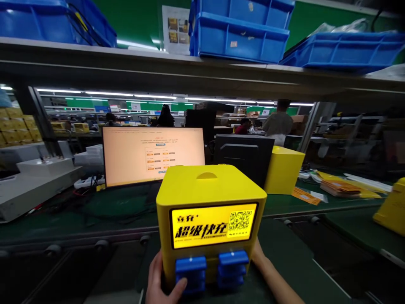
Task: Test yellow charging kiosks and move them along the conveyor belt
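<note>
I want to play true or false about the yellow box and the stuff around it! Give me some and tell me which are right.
1. Both hands hold the yellow box: left hand, right hand. True.
2. The box's lit panel is dark. False: it glows yellow, with a square code.
3. Two blue pieces sit at the box's lower front. True.
4. The monitor behind is switched off. False: its screen is lit.
5. The bins on the shelf above are red. False: they are blue.

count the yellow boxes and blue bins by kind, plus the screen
yellow box in both hands: 1
other yellow boxes on the bench: 2
blue bins on the shelf: 4
lit monitor: 1
total: 8
</note>
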A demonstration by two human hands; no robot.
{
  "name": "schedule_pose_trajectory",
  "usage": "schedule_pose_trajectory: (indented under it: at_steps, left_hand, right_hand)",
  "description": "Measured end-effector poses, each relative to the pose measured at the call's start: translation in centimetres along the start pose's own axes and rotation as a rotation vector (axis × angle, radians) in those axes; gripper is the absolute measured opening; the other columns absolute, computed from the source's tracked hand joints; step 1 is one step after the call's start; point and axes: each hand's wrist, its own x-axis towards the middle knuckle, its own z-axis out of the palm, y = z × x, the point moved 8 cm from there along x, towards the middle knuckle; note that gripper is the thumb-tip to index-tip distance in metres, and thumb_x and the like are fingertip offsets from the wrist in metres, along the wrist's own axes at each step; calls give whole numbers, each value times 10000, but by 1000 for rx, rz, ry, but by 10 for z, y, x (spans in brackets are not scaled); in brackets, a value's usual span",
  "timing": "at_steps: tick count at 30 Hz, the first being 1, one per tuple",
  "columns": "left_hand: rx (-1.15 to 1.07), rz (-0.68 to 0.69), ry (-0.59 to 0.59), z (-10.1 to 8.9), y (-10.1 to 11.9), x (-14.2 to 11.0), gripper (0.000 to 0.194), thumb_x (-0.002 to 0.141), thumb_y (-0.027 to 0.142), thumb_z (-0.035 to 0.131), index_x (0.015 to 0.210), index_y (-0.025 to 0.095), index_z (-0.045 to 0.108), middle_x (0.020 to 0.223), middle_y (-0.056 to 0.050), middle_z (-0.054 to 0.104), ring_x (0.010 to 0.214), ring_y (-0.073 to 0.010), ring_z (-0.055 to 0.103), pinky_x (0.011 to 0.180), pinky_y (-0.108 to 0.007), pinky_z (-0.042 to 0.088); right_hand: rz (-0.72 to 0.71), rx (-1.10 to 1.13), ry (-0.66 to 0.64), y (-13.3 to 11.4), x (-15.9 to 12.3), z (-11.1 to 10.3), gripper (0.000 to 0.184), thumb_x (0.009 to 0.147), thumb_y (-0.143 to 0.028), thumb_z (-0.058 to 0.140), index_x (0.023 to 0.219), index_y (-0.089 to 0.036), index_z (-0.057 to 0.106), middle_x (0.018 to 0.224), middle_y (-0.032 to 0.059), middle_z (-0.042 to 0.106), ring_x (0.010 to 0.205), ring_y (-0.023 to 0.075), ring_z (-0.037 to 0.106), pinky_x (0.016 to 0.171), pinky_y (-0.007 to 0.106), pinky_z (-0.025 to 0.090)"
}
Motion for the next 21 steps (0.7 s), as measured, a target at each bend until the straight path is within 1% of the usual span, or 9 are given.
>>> schedule_pose_trajectory:
  at_steps: [2, 6, 8, 10, 11, 13, 15, 17, 21]
  left_hand:
    - [-8, -20, -56, 2, 4, -1, 727, 684, 558, 590, 1250, 144, 397, 1303, -133, 389, 1236, -341, 348, 1023, -464, 336]
    - [-24, -39, -92, 3, 8, -2, 767, 699, 561, 594, 1297, 146, 353, 1327, -141, 352, 1252, -336, 319, 1031, -484, 311]
    - [-37, -25, -96, 3, 11, -3, 761, 707, 555, 598, 1307, 158, 349, 1321, -133, 360, 1245, -327, 331, 1028, -474, 317]
    - [-46, -3, -99, 4, 14, -4, 752, 719, 546, 597, 1317, 167, 343, 1314, -125, 366, 1238, -316, 343, 1028, -457, 321]
    - [-48, 7, -99, 3, 16, -5, 750, 725, 542, 595, 1323, 170, 336, 1316, -123, 365, 1239, -312, 344, 1031, -451, 319]
    - [-52, 19, -99, 3, 17, -6, 753, 734, 542, 589, 1333, 168, 324, 1320, -121, 360, 1243, -305, 338, 1038, -442, 311]
    - [-56, 26, -107, 3, 17, -7, 755, 743, 545, 580, 1338, 164, 314, 1326, -121, 353, 1248, -299, 332, 1045, -438, 300]
    - [-56, 35, -113, 3, 15, -8, 749, 752, 549, 570, 1338, 162, 310, 1333, -122, 345, 1255, -293, 322, 1055, -439, 284]
    - [-78, 10, -134, 4, 10, -11, 718, 781, 539, 546, 1349, 184, 289, 1353, -112, 328, 1275, -278, 301, 1059, -435, 280]
  right_hand:
    - [-18, -72, -119, -2, -25, -9, 390, 748, -349, 644, 1119, -255, 570, 1289, 86, 430, 1137, 296, 444, 896, 418, 443]
    - [-77, -373, -315, -1, -72, -38, 373, 818, -277, 468, 1190, -291, 500, 1391, 57, 270, 1211, 266, 373, 909, 416, 434]
    - [-135, -523, -265, -6, -84, -59, 368, 830, -258, 411, 1188, -274, 495, 1355, 76, 324, 1204, 276, 375, 920, 471, 410]
    - [-224, -585, -148, -21, -90, -70, 364, 833, -265, 406, 1180, -253, 513, 1311, 87, 391, 1218, 297, 350, 965, 535, 337]
    - [-251, -559, -96, -30, -91, -70, 364, 835, -273, 412, 1183, -248, 516, 1301, 85, 411, 1225, 299, 341, 990, 547, 296]
    - [-182, -351, -28, -36, -90, -57, 369, 829, -297, 443, 1186, -238, 519, 1298, 74, 435, 1228, 285, 346, 1029, 514, 256]
    - [-1, -93, 36, -29, -90, -34, 398, 812, -307, 440, 1192, -212, 507, 1266, 82, 478, 1188, 271, 406, 1014, 465, 307]
    - [148, 50, 101, -17, -92, -10, 431, 777, -291, 413, 1185, -181, 503, 1178, 93, 551, 1115, 272, 479, 946, 435, 394]
    - [240, 134, 148, -2, -95, 8, 449, 697, -270, 438, 1126, -186, 539, 1069, 66, 620, 1015, 273, 547, 858, 395, 464]
